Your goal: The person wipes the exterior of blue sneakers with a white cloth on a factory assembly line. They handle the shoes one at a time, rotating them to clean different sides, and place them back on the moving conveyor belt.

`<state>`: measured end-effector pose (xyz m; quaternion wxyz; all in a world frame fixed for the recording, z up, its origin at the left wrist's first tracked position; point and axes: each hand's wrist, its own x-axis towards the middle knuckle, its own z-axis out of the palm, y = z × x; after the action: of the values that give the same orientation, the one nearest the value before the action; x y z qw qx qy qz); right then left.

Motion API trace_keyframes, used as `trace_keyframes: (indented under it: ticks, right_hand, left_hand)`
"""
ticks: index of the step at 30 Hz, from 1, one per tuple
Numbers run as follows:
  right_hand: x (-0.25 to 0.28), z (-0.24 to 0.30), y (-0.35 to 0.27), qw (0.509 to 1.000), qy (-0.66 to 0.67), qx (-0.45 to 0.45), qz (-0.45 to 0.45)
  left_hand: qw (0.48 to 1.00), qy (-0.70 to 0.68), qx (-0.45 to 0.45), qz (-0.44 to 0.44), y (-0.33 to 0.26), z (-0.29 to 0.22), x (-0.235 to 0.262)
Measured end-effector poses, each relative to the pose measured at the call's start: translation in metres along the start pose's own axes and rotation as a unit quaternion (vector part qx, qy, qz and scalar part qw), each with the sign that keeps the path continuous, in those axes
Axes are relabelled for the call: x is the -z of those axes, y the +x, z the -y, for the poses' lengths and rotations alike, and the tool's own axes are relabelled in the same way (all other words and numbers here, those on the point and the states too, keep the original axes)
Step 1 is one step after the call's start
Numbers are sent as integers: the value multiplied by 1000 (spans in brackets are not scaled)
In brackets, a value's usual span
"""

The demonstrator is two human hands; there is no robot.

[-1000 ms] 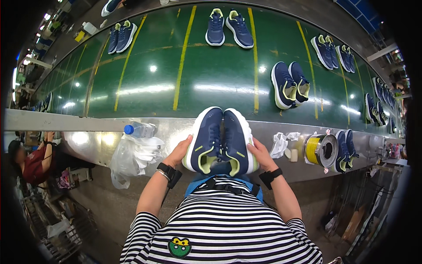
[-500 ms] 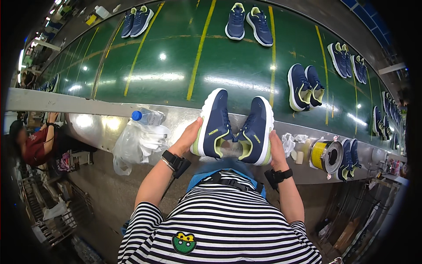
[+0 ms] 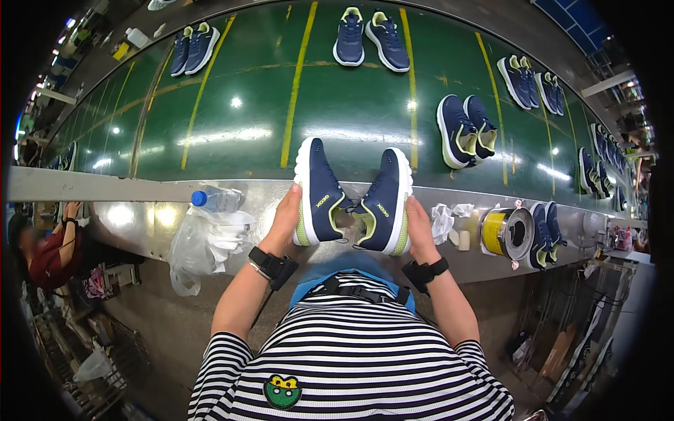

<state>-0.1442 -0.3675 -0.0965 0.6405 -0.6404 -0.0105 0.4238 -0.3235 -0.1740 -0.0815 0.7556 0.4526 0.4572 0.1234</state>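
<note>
In front of me I hold a pair of navy sneakers with white soles and lime-green linings, toes pointing away. My left hand [image 3: 285, 216] is closed on the outer side of the left sneaker [image 3: 321, 189]. My right hand [image 3: 420, 228] grips the right sneaker [image 3: 382, 203] by its outer sole near the heel. The two shoes lean apart at the toes, and their heels are close together. They are over the metal ledge [image 3: 270, 203] at the near side of the green conveyor belt.
Several more pairs of sneakers [image 3: 465, 132] stand on the green belt [image 3: 232, 144]. Left on the ledge are a blue-capped bottle [image 3: 216, 199] and a plastic bag [image 3: 189, 249] with white paper [image 3: 228, 235]. A yellow-labelled can [image 3: 507, 233] and another sneaker pair [image 3: 544, 235] stand right. A co-worker [image 3: 53, 249] is far left.
My view has turned slightly, so the belt and ledge things appear further left. The right sneaker has tilted more, its heel swinging inward toward the left one. Both hands keep their hold.
</note>
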Motion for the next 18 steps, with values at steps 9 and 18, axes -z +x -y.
trace_keyframes:
  ticks: [9, 18]
  right_hand:
    - [-4, -4, 0, 999, 45, 7, -2]
    - [-19, 0, -4, 993, 115, -16, 0]
  left_hand:
    - [999, -2, -45, -1, 2, 8, 9]
    - [980, 144, -93, -100, 13, 64, 63]
